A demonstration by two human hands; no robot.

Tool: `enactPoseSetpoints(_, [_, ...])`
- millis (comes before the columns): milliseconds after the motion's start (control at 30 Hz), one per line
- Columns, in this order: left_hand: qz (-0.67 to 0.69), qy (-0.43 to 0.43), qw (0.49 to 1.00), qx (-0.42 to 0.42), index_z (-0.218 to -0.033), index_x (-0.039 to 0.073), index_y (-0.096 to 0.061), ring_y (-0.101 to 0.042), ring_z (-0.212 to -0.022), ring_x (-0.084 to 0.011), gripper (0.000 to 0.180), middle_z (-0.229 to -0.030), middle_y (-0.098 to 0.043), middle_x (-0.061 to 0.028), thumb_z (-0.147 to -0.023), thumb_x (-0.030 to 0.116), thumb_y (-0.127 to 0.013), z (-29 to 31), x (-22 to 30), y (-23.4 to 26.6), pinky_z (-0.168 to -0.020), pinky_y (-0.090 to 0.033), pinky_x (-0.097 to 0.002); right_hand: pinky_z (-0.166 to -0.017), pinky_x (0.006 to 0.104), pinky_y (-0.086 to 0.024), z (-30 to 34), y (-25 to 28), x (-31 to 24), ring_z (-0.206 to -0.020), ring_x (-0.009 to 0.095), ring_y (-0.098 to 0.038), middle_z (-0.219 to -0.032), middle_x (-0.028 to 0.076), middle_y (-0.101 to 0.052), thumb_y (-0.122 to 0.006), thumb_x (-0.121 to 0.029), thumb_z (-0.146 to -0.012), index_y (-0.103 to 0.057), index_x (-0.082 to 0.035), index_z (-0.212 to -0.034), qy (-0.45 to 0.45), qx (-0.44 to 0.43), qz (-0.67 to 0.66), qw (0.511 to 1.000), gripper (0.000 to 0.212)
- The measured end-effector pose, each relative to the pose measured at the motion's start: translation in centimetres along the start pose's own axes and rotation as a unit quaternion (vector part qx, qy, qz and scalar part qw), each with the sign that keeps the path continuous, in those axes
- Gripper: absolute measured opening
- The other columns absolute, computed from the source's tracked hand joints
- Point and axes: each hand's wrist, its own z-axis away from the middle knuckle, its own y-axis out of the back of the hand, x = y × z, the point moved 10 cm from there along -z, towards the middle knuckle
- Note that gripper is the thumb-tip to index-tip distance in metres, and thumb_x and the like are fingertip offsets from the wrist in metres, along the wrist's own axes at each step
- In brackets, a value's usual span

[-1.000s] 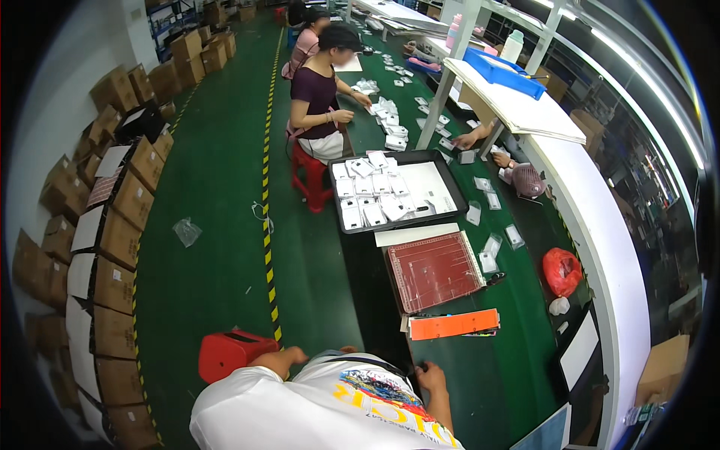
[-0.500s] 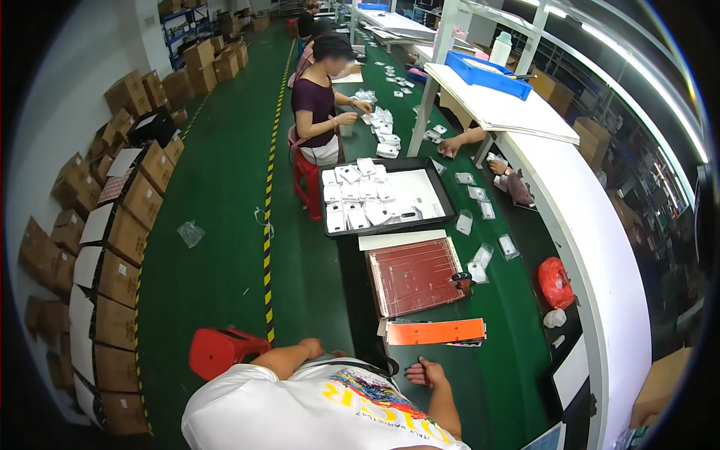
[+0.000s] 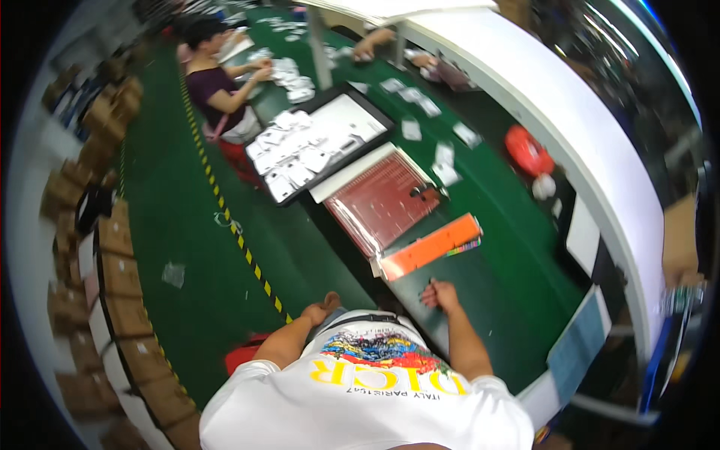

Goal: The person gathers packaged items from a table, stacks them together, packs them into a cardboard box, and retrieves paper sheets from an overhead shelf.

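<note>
My right hand (image 3: 440,294) rests at the green table's near edge (image 3: 431,307), its fingers apart and nothing in them. Just beyond it lies a long orange strip (image 3: 429,247) with darker, many-coloured edges under one end. Behind the strip is a dark red cutting mat or board (image 3: 384,201) with pale lines, and a small black tool (image 3: 427,192) sits on its right side. My left hand (image 3: 322,307) is by my lap, off the table; its fingers are blurred and partly hidden.
A black tray (image 3: 371,139) holds many white packets (image 3: 296,154). More clear-bagged packets (image 3: 444,165) lie to its right, near a red plastic bag (image 3: 529,150). A white shelf (image 3: 555,97) runs along the right. One co-worker (image 3: 217,82) sits at far left; another person's hand (image 3: 365,49) reaches under the shelf.
The view has swung, so the table now slants toward the upper left. My right hand stays near the orange strip, and my left hand remains low by my lap.
</note>
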Motion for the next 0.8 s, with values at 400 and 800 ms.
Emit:
enactPoseSetpoints(400, [0.017,-0.118,0.993,0.014,-0.112,-0.001,-0.070,-0.065,-0.109,-0.0311,0.050,-0.116,-0.068,-0.0215,-0.084,0.040,-0.069,-7.0,-14.6,1.3,-0.094,-0.050,-0.0365,-0.059,0.0287,-0.055,4.2,-0.1,-3.3,-0.062,0.017,-0.068,-0.079,0.012,-0.071,-0.059,-0.016,-0.095,-0.067,0.003,-0.094,0.152,0.243,0.108,0.952,0.021])
enactPoseSetpoints(800, [0.168,0.024,0.984,0.056,-0.105,-0.003,-0.071,-0.067,-0.095,-0.0249,0.028,-0.104,-0.073,-0.0159,-0.090,0.019,-0.064,-4.8,-19.5,5.0,-0.085,-0.051,-0.0323,-0.075,0.0377,-0.055,-0.4,8.2,-30.5,-0.080,0.030,-0.070,-0.086,0.012,-0.073,-0.069,-0.031,-0.087,-0.067,-0.005,-0.106,0.311,0.393,0.282,0.818,0.032])
